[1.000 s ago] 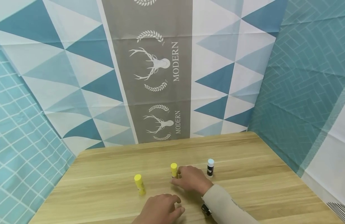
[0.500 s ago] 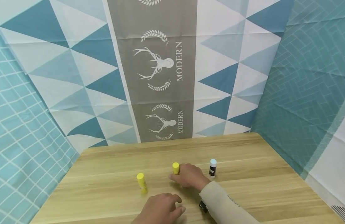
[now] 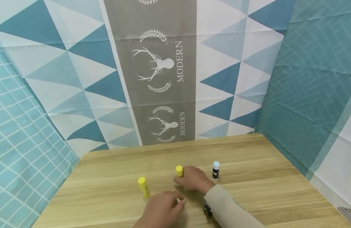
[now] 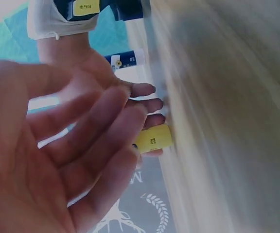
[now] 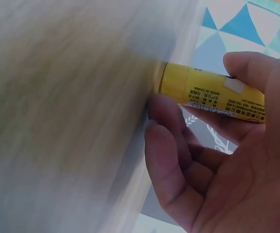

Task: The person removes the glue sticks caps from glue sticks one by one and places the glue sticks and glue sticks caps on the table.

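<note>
My right hand (image 3: 194,179) holds an upright yellow glue stick (image 3: 179,170) near the middle of the table, its thumb and forefinger round the tube. In the right wrist view, printed text and a pale label patch show on this glue stick (image 5: 205,92), and its lower end is right at the wood. My left hand (image 3: 161,207) hovers nearer the front with loosely bent fingers and nothing in them. To the left a second yellow glue stick (image 3: 143,187) stands upright, just beyond the left hand.
A dark tube with a pale blue cap (image 3: 216,170) stands upright right of the right hand. The wooden table (image 3: 107,177) ends at a patterned cloth backdrop (image 3: 161,95), with tiled cloths on both sides. A black device (image 3: 208,209) sits at the right wrist.
My right thumb and fingers have come round the middle glue stick and now hold it. The left hand has shifted slightly left. The other two tubes stay where they were.
</note>
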`<action>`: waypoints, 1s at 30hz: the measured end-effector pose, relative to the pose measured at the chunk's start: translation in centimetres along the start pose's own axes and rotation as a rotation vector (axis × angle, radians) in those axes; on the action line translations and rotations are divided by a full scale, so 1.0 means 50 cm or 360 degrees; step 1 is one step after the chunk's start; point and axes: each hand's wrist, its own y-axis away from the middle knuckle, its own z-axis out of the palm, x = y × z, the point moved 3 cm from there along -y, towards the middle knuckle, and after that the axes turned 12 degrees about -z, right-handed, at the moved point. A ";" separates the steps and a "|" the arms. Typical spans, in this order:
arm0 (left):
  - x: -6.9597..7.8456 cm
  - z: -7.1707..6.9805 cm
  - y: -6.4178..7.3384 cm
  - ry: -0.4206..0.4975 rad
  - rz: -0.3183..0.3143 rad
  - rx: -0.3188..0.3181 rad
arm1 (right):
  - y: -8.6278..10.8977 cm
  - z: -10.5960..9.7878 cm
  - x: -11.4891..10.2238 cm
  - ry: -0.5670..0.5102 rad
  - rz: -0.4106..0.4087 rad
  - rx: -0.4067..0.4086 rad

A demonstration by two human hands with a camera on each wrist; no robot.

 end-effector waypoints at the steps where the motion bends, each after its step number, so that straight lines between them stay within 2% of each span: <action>1: 0.002 -0.003 -0.004 0.0017 -0.0031 0.0040 | 0.000 -0.002 0.001 0.0011 -0.0006 0.0012; 4: 0.007 -0.013 -0.015 0.0061 -0.0093 0.0181 | 0.002 -0.009 0.002 0.0028 -0.0007 0.0040; 9: 0.008 -0.023 -0.026 0.0061 -0.0114 0.0410 | 0.013 -0.013 0.007 0.0018 0.0023 0.0060; 14: 0.007 -0.029 -0.035 0.0071 -0.0113 0.0530 | 0.026 -0.017 0.007 0.0051 -0.0006 0.0105; 20: 0.010 -0.037 -0.047 0.0089 -0.0117 0.0587 | 0.043 -0.032 -0.009 0.0016 -0.0136 0.0209; 26: 0.011 -0.042 -0.051 0.0123 -0.0241 0.0517 | 0.061 -0.034 -0.029 0.0015 -0.0347 0.0292; 30: 0.014 -0.047 -0.055 0.0125 -0.0273 0.0524 | 0.068 -0.036 -0.032 0.0066 -0.0423 0.0350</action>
